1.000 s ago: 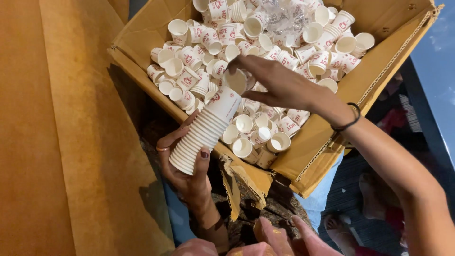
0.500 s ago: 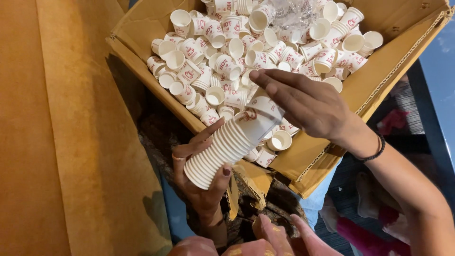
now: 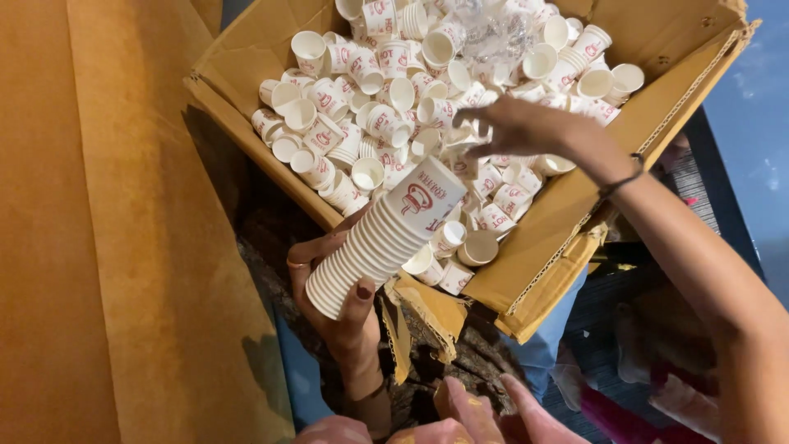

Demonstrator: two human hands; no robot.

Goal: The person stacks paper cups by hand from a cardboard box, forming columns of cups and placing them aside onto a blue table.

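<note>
My left hand [image 3: 341,300] grips a long nested stack of small white paper cups [image 3: 378,238] with red print, held slanted over the near edge of a cardboard box [image 3: 567,222]. My right hand [image 3: 514,127] reaches into the box over the loose cups [image 3: 370,99], its fingers curled around one small cup that is blurred. A dark band sits on that wrist.
The box is full of several loose white cups and a crumpled clear plastic bag [image 3: 493,33] at the back. A tall brown cardboard panel [image 3: 123,247] stands at the left. Feet [image 3: 485,415] and blue fabric show at the bottom.
My right hand left the top of the stack and moved back into the box among the loose cups. The stack stays in my left hand, a little lower.
</note>
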